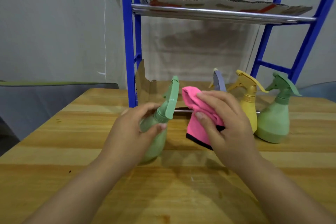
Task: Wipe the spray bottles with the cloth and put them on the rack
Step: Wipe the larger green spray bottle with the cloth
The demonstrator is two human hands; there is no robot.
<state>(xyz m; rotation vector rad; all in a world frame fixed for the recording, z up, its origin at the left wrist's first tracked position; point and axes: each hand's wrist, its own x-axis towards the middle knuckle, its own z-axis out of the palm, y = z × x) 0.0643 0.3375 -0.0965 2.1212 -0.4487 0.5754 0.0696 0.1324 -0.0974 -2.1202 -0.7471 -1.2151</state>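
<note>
Left hand [131, 129] wraps around the green spray bottle [158, 125], tilted over the wooden table [72, 132]. Right hand [225, 125] clutches the pink cloth [192, 107] just beside its nozzle, not touching. Yellow bottle [249, 107] and second green bottle [274, 118] stand upright near the blue rack [131, 42]; a purple bottle [219, 82] sits behind the cloth. Contents can't be made out.

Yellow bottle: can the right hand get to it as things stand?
Probably yes, once freed. The yellow bottle stands just beyond the right hand with nothing between them, but that hand holds the cloth, so it would need to drop or shift it first.
</note>
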